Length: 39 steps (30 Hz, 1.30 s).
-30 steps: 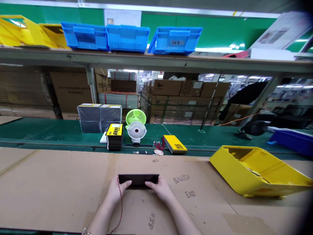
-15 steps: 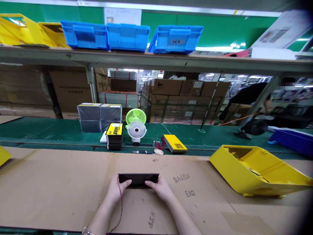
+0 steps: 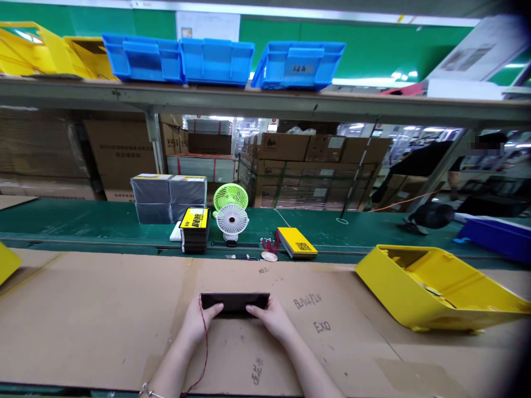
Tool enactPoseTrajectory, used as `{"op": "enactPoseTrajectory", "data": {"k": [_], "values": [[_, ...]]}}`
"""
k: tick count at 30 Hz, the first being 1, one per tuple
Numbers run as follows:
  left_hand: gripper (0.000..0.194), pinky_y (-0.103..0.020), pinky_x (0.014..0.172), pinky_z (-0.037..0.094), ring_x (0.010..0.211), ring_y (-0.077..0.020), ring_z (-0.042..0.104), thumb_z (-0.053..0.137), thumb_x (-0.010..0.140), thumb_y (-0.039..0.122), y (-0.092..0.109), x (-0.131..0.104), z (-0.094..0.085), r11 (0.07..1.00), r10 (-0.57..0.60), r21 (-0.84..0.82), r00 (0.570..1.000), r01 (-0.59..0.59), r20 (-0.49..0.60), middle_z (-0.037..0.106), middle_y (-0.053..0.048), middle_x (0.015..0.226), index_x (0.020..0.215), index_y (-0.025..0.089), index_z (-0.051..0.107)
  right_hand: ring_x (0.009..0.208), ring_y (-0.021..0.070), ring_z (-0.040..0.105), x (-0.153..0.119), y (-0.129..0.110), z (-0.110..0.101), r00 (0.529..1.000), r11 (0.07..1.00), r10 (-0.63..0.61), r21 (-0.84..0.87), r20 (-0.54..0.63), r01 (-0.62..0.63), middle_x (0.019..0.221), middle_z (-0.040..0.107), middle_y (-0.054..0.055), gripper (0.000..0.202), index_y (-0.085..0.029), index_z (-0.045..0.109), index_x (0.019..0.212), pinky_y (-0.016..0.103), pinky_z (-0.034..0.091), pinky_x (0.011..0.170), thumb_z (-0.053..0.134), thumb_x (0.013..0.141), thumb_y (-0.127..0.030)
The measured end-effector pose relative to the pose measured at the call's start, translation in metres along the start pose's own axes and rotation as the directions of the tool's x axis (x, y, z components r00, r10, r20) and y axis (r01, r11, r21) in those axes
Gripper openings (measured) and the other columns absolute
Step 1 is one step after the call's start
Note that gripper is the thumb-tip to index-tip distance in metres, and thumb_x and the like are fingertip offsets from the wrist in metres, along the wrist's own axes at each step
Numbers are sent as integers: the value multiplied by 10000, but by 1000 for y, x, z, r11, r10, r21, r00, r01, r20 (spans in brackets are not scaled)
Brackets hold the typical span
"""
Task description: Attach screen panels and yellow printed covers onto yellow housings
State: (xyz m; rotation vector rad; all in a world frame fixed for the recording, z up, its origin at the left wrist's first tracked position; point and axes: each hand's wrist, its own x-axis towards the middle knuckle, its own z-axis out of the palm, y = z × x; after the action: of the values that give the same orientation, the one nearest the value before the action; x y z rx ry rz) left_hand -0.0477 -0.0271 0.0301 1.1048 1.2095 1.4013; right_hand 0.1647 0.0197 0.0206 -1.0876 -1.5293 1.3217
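A dark, flat rectangular panel (image 3: 234, 305) is held level between both hands, low over the cardboard-covered bench. My left hand (image 3: 201, 319) grips its left end with the thumb on the near face; my right hand (image 3: 271, 318) grips the right end the same way. The fingers behind the panel are hidden. A thin red-and-black twisted wire (image 3: 206, 348) hangs from the panel's left end and runs down past my left wrist. What kind of device the panel is cannot be made out.
Cardboard (image 3: 103, 320) covers the bench. A yellow bin (image 3: 415, 309) stands at right. Behind are a stack of black-and-yellow boxes (image 3: 194, 235), a white fan (image 3: 232, 221), a green fan (image 3: 231, 193), a yellow booklet stack (image 3: 297, 243) and red wires (image 3: 271, 243). Blue bins (image 3: 218, 63) line the shelf.
Both hands and the panel stay where they were. In the background at right, a person's arm has shifted slightly.
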Motion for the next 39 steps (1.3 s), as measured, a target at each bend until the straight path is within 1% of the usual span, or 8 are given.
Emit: {"op": "enactPoseTrajectory", "data": {"k": [4, 11, 16, 20, 25, 30, 39], "values": [[393, -402, 891, 453, 946, -293, 628, 731, 590, 323, -2, 1, 0, 1000, -10, 1, 1000, 10, -3, 703, -127, 963, 914, 116, 652, 956, 291, 618, 1, 2, -1, 1000, 1000, 1, -13, -6, -1, 966, 697, 96, 373, -144, 651, 907, 431, 441, 909, 739, 617, -360], [374, -405, 897, 448, 954, -293, 624, 726, 602, 312, -2, 1, -1, 1000, 6, 2, 1000, -6, -5, 700, -127, 972, 913, 118, 651, 982, 289, 608, 2, 6, -2, 1000, 1000, 11, -28, -25, -12, 1004, 686, 99, 391, -146, 639, 943, 429, 433, 921, 741, 620, -343], [382, -388, 899, 449, 969, -282, 621, 715, 625, 312, 2, -1, 1, 1000, -10, -15, 1000, 11, 21, 693, -124, 1001, 943, 114, 641, 983, 284, 609, 1, 4, -1, 1000, 1000, -2, -13, -19, 2, 1001, 690, 89, 396, -150, 638, 951, 425, 437, 918, 737, 628, -357], [407, -384, 917, 438, 995, -281, 611, 727, 613, 312, 3, -3, 2, 999, -22, -31, 1000, 23, 11, 685, -126, 1029, 960, 119, 641, 970, 288, 615, 0, 1, 0, 1000, 1000, 1, -9, -5, -1, 989, 694, 87, 392, -149, 647, 947, 424, 448, 906, 734, 630, -363], [381, -386, 896, 448, 965, -284, 622, 719, 624, 313, 0, -1, 0, 1000, -3, -20, 1000, 3, 22, 694, -130, 994, 940, 114, 645, 970, 289, 614, 0, -2, 0, 1000, 1000, 5, -14, 3, -5, 980, 697, 87, 374, -150, 657, 933, 417, 447, 907, 733, 629, -354], [364, -392, 881, 453, 949, -290, 626, 711, 634, 316, -2, 0, -1, 1000, -16, 8, 1000, 16, 27, 695, -135, 978, 926, 109, 643, 944, 289, 622, 0, 0, 0, 1000, 1000, 0, -13, 1, 0, 963, 698, 96, 380, -142, 654, 931, 425, 452, 891, 736, 631, -359], [367, -386, 886, 451, 965, -284, 620, 708, 641, 305, -5, 0, -2, 1000, 5, 14, 1000, -5, 8, 691, -128, 997, 946, 115, 634, 997, 286, 606, 2, 5, 0, 1000, 1000, -9, -8, 4, 9, 1032, 680, 102, 406, -146, 636, 970, 428, 434, 924, 734, 636, -356]]}}
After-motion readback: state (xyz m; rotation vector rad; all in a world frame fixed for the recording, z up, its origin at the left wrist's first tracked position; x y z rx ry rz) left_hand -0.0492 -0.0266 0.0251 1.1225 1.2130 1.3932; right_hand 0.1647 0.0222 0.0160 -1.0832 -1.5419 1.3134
